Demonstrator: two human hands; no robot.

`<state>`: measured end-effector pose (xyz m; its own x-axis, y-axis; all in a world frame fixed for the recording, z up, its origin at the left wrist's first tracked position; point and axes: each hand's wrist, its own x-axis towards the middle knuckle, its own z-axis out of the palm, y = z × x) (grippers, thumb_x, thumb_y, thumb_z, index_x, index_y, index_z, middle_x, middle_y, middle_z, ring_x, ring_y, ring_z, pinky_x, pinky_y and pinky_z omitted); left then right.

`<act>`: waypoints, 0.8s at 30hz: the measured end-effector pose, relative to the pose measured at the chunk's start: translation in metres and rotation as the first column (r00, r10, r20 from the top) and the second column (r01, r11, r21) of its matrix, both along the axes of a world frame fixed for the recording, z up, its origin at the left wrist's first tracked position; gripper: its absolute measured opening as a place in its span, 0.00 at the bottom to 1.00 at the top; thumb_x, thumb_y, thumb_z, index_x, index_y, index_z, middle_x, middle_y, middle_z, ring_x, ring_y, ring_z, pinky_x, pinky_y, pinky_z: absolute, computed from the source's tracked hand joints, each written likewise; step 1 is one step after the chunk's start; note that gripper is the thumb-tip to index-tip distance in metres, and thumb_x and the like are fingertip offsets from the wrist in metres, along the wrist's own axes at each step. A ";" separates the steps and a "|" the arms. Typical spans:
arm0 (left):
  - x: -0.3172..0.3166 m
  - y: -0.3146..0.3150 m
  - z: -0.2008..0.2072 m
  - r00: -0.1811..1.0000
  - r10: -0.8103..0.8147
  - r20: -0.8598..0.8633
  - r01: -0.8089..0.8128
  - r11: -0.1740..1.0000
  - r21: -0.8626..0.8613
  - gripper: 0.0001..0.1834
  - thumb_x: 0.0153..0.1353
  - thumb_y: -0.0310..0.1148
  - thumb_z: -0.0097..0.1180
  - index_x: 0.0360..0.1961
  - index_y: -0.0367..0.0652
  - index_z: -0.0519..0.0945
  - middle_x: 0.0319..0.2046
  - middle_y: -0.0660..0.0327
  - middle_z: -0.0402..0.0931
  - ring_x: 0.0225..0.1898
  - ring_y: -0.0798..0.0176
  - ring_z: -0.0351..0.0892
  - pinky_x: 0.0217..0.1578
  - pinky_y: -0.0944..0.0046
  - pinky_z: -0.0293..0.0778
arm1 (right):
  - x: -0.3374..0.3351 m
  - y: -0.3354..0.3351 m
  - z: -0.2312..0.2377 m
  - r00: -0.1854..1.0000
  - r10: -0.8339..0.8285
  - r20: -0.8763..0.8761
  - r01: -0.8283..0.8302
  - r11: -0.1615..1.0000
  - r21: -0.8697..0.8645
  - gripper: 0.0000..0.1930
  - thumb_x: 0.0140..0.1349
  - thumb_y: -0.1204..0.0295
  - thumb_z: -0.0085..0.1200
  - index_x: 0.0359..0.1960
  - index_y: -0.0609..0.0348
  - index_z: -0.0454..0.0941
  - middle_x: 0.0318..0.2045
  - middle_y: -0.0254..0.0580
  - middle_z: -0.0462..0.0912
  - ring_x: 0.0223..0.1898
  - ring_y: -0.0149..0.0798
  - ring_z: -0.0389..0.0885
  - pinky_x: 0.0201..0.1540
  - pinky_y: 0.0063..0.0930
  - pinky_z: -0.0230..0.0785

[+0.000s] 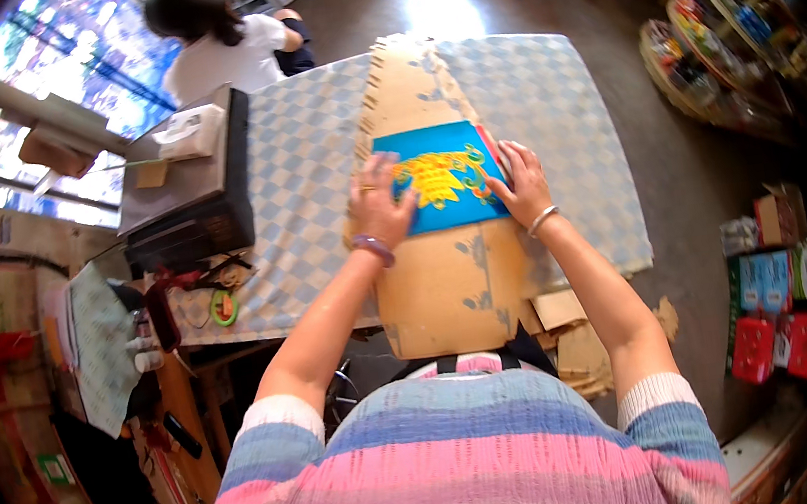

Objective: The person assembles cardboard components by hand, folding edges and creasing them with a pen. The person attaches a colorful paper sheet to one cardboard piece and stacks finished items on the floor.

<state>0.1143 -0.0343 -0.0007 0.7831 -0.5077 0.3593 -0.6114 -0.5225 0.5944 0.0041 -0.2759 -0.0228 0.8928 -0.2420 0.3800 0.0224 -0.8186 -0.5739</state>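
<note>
A flat blue panel [459,213] with a raised yellow and green ornament [432,178] lies across a long cardboard board [439,293]. My left hand [382,204] rests at the panel's left edge, fingers stretched out and lying flat, the thumb apart on the blue surface. On the opposite side, my right hand [526,187] has its thumb on the panel and its fingers extended along the right edge. A thin red and white strip [489,146] shows beside that edge, partly covered by my right hand. Neither hand is closed round anything.
The table wears a blue and cream checked cloth [544,84]. On its left stand a dark case [209,225] with a tissue pack [191,132] and a green tape roll [224,307]. A seated person [223,52] is beyond. Stocked shelves [710,43] stand right; cardboard scraps [577,352] lie below.
</note>
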 end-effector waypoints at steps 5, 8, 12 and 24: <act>-0.005 0.017 -0.004 0.957 0.267 -0.111 -0.260 0.962 0.079 0.36 0.51 0.40 0.59 0.61 0.40 0.65 0.58 0.47 0.67 0.62 0.49 0.62 0.62 0.50 0.54 | -0.024 -0.010 0.002 0.975 -0.197 -0.099 0.198 0.980 -0.005 0.21 0.54 0.57 0.60 0.45 0.57 0.79 0.48 0.45 0.76 0.55 0.48 0.68 0.59 0.40 0.60; -0.012 0.023 -0.014 0.956 0.253 -0.147 -0.244 0.967 0.074 0.35 0.51 0.38 0.59 0.60 0.38 0.66 0.55 0.46 0.69 0.60 0.48 0.64 0.61 0.51 0.56 | -0.027 -0.002 0.007 0.969 -0.216 -0.120 0.227 0.970 0.087 0.18 0.52 0.60 0.61 0.41 0.56 0.81 0.45 0.44 0.78 0.54 0.48 0.69 0.58 0.39 0.61; -0.018 0.029 -0.012 0.957 0.278 -0.086 -0.279 0.960 0.005 0.33 0.50 0.33 0.58 0.60 0.40 0.68 0.51 0.49 0.74 0.57 0.49 0.67 0.58 0.51 0.61 | -0.019 0.003 0.021 0.960 -0.263 -0.095 0.278 0.934 0.226 0.10 0.51 0.71 0.60 0.36 0.56 0.80 0.37 0.42 0.82 0.46 0.42 0.76 0.51 0.34 0.68; -0.003 0.053 0.085 0.809 -0.588 0.024 -0.246 -0.374 -0.894 0.29 0.59 0.33 0.59 0.61 0.40 0.65 0.59 0.53 0.66 0.57 0.59 0.69 0.56 0.58 0.70 | -0.009 0.129 0.268 0.578 0.659 0.481 -0.325 0.727 -0.605 0.09 0.43 0.74 0.58 0.30 0.54 0.80 0.32 0.33 0.78 0.33 0.36 0.75 0.33 0.30 0.68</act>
<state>0.1109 0.0184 0.0844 0.9500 -0.0127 0.3121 -0.0484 0.9812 0.1870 -0.0044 -0.1464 0.2456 0.3105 0.4859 0.8170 0.7086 -0.6912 0.1418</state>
